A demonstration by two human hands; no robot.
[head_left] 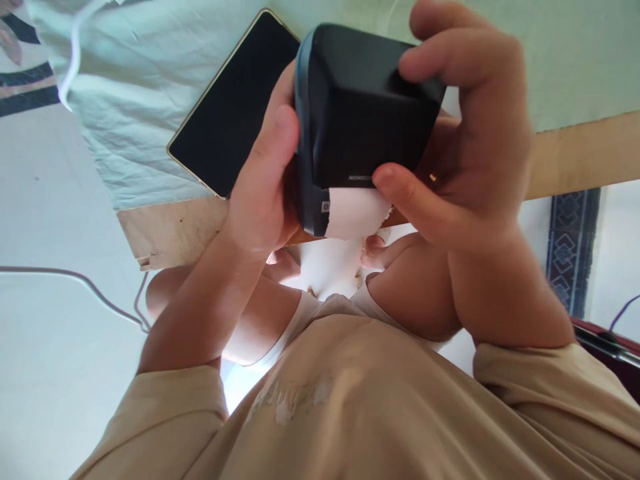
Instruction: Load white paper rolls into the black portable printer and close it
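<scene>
While the black box-shaped device [363, 107] filled the upper middle of the frame, both hands closed around it and held it up close to the camera. The left hand [260, 193] wrapped its side from the left, thumb lying along the edge, its other fingers hidden behind the body. The right hand [470, 147] gripped from the right, fingers curled over the top corner and the thumb pressed at the lower front edge, so each grip was shut tight on the device. A torn strip of white paper [353, 213] hung from its underside, the thumb touching it; the small lettering on the device was too blurred to read. Behind, at upper left, a dark phone [230, 113] lay face up on a pale cloth [135, 100] over the counter [170, 230], one corner covered by the left hand. A white cable [70, 60] was cut off by the frame's top edge.
</scene>
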